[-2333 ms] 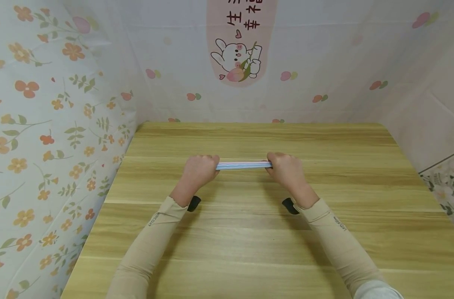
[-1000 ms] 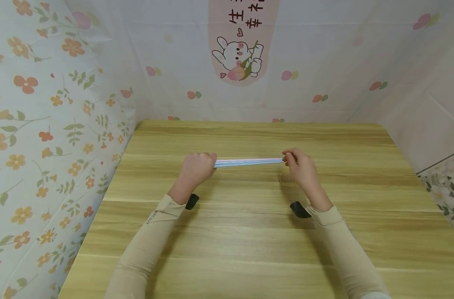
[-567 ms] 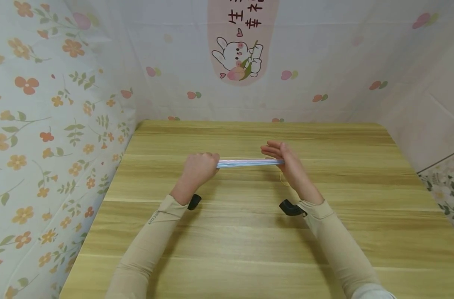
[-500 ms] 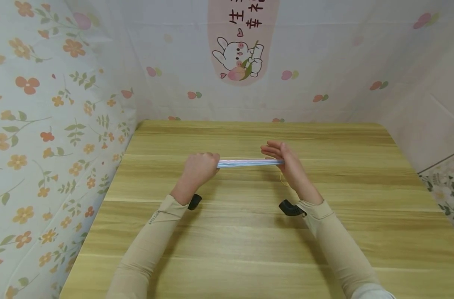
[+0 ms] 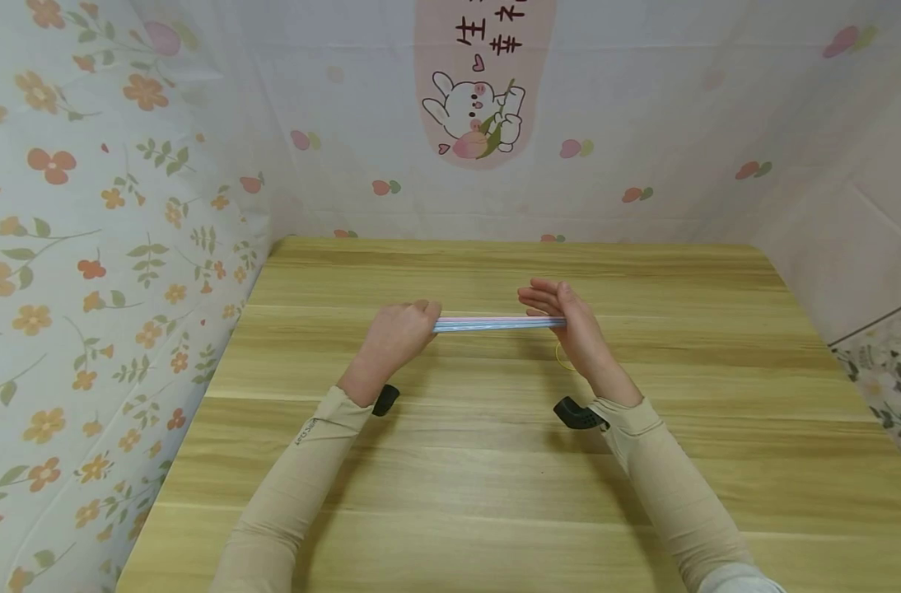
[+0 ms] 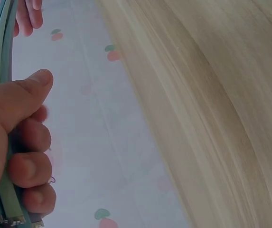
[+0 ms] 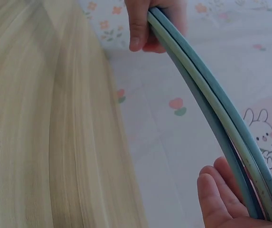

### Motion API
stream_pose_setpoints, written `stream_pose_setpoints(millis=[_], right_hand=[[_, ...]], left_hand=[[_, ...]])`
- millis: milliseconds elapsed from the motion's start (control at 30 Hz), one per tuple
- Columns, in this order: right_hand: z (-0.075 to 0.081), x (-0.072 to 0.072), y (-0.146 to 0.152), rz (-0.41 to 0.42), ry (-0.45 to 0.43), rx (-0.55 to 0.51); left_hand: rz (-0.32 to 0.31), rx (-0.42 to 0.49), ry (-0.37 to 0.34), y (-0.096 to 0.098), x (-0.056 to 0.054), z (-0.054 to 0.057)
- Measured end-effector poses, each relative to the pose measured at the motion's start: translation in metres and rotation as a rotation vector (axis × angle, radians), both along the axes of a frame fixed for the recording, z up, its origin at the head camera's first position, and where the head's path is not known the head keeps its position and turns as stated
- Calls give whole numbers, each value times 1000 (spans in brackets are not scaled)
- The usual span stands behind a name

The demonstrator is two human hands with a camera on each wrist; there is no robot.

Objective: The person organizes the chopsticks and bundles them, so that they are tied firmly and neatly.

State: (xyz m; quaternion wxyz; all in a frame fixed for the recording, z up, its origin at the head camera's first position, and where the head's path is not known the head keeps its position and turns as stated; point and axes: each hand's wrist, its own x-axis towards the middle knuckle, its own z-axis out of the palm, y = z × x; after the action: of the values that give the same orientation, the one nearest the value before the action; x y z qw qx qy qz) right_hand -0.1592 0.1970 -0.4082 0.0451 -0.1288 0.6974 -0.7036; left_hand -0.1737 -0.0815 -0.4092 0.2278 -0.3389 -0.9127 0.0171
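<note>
A bundle of slim pastel chopsticks in blue, green and pink is held level above the table. My left hand grips the bundle near its thicker end, where metallic ends stick out below the fist in the left wrist view. At the other end, the narrow tips meet the palm of my right hand. Its fingers are straight and point away to the left, not wrapped round the chopsticks. A thin yellow loop, like a rubber band, shows beside the right wrist, partly hidden by it.
Under the hands is a wood-grain table. Behind it hangs a white curtain with a rabbit picture, and a flowered cloth covers the left side. Black devices are worn at both wrists.
The right hand first gripped the chopsticks, then fingered their tips, and now lies flat-palmed against them. The yellow loop came into view. Since half a second ago, the left hand has shifted slightly right.
</note>
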Motion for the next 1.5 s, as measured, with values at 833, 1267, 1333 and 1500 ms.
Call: stream_pose_setpoints(millis=[833,1267,1333,1500], right_hand=[[-3,-1,0,-23,-2,-13],[-1,-2,-4,-10,17,-28],[-1,-3,-4,-18,22,-27],[0,-3,-4,-44,23,-5]], left_hand=[[-29,31,-8,1,-1,-1],[-1,-10,-49,-1,-5,0],[5,-13,-74,0,-4,0],[10,-29,-71,1,-3,2]])
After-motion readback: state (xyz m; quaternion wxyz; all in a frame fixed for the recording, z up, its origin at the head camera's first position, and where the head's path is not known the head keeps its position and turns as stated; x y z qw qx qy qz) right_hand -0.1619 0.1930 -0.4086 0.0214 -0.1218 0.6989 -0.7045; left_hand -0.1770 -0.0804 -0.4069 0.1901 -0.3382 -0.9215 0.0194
